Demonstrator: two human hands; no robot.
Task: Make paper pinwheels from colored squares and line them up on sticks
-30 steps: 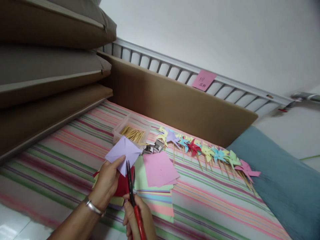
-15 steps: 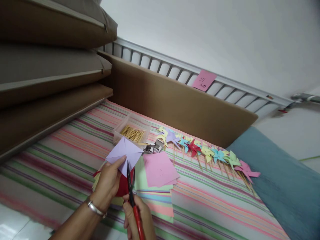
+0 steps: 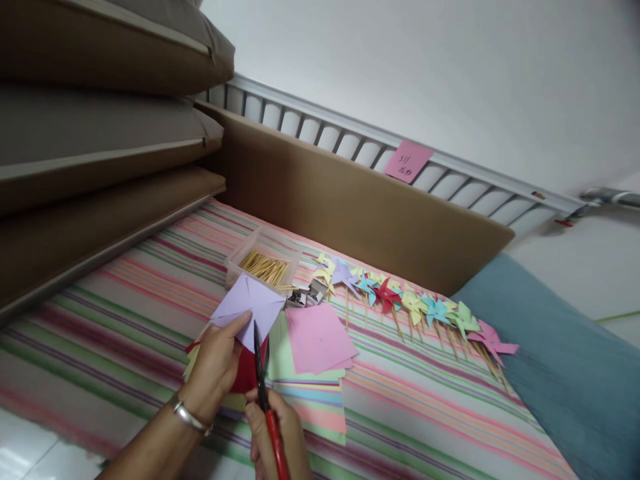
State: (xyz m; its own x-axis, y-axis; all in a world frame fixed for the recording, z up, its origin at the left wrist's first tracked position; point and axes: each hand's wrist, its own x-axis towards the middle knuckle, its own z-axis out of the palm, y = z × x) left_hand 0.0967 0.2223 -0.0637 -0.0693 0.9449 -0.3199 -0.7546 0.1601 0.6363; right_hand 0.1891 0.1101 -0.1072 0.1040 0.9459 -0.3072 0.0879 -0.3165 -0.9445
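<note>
A square of lilac paper (image 3: 249, 298) is pinched in my left hand (image 3: 219, 357), thumb on top. Slits run inward from its corners. My right hand (image 3: 277, 433) grips scissors with red handles (image 3: 275, 440) and dark blades. The blades reach the near corner of the lilac paper, one blade showing over it. Beneath my hands lies a red sheet (image 3: 246, 370), partly hidden. Just right of the scissors are pink paper squares (image 3: 320, 340) on light green sheets (image 3: 281, 347), with a fan of several coloured sheets (image 3: 317, 407) below.
A clear plastic box (image 3: 237, 257) of wooden sticks (image 3: 265, 267) stands beyond the paper, small metal-looking items (image 3: 306, 293) beside it. Finished paper pinwheels (image 3: 390, 295) line the striped cloth's (image 3: 425, 387) far side. Stacked cushions (image 3: 100, 133) rise at left; a brown board (image 3: 350, 200) stands behind.
Almost nothing differs. Both hands, the lilac paper and the scissors keep nearly the same position; the whole view shifts very slightly.
</note>
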